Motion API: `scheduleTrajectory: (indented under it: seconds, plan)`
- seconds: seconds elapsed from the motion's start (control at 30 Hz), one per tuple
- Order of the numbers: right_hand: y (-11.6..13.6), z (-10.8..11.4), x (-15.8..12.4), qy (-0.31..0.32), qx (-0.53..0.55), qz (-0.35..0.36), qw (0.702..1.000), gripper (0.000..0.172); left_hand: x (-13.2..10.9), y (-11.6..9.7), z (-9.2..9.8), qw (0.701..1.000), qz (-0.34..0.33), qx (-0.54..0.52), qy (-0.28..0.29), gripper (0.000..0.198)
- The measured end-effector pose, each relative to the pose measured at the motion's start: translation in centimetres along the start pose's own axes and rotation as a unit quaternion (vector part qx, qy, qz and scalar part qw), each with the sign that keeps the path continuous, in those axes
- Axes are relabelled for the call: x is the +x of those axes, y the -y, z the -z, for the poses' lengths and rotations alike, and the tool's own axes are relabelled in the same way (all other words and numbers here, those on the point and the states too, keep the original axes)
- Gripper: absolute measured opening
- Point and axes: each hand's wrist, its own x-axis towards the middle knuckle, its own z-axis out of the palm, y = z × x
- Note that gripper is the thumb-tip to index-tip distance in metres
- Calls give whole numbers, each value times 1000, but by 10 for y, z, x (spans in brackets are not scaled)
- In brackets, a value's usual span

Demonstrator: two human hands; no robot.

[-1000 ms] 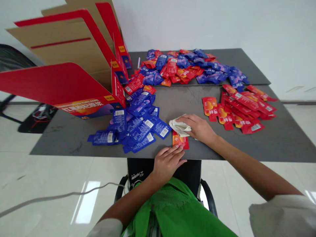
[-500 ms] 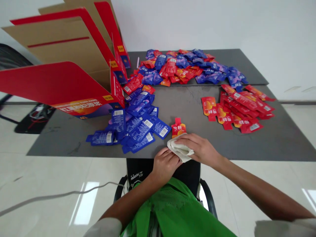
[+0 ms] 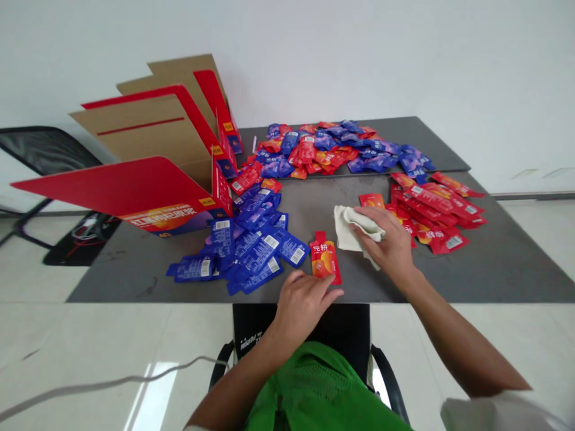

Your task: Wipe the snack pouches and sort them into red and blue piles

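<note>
A single red pouch (image 3: 324, 258) lies face up near the table's front edge. My left hand (image 3: 303, 304) is at its lower end, fingers apart, with fingertips touching or just over the pouch's bottom edge. To the right, my right hand (image 3: 389, 242) grips a folded white cloth (image 3: 348, 234), which hangs over the table beside the pouch. Blue pouches (image 3: 256, 242) lie in a loose pile left of the single pouch. Red pouches (image 3: 442, 206) are heaped to the right, partly behind my right hand.
Open red cardboard boxes (image 3: 175, 185) stand at the left of the grey table (image 3: 507, 263). Mixed red and blue pouches (image 3: 332, 146) spread along the back. A black chair (image 3: 242, 323) is at the front edge, and a grey cable (image 3: 130, 379) crosses the floor.
My right hand has moved right with the cloth, off the single red pouch, which now shows almost whole. My left hand's fingers have spread. The camera view has shifted.
</note>
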Motion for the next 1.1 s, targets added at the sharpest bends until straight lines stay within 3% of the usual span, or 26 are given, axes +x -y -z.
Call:
scheduleTrajectory:
  seconds: [0.07, 0.17, 0.27, 0.33, 0.53, 0.7, 0.8, 0.87, 0.97, 1.03, 1.1]
  plan:
    - [10, 18, -24, -36, 5, -38, 999, 38, 25, 3, 6, 999, 17, 28, -3, 21]
    - [17, 32, -60, -60, 14, -115, 991, 35, 60, 16, -2, 992, 47, 113, -4, 33]
    - [15, 32, -90, -78, 27, -194, 977, 33, 84, 33, -19, 978, 89, 190, 18, 56]
    - [12, 28, -104, -89, 37, -234, 967, 34, 93, 43, -26, 971, 116, 201, 57, 58]
    - [10, 20, -119, -107, 42, -256, 960, 36, 107, 53, -27, 961, 174, 133, 170, 35]
    - [12, 18, -116, -128, 47, -260, 956, 37, 122, 51, -22, 964, 171, 57, 195, 44]
    - [12, 16, -116, -133, 50, -258, 956, 38, 127, 39, -8, 972, 150, 6, 183, 24]
    - [11, 16, -116, -136, 52, -258, 955, 38, 123, 26, 6, 985, 105, -58, 120, 15]
    - [11, 15, -117, -148, 52, -262, 952, 37, 106, 6, 22, 992, -12, -121, 20, 13]
    - [12, 15, -117, -155, 48, -264, 951, 37, 88, -3, 25, 992, -82, -88, 24, 13]
    - [14, 15, -116, -161, 42, -266, 949, 38, 67, -8, 21, 990, -118, -36, 71, 11]
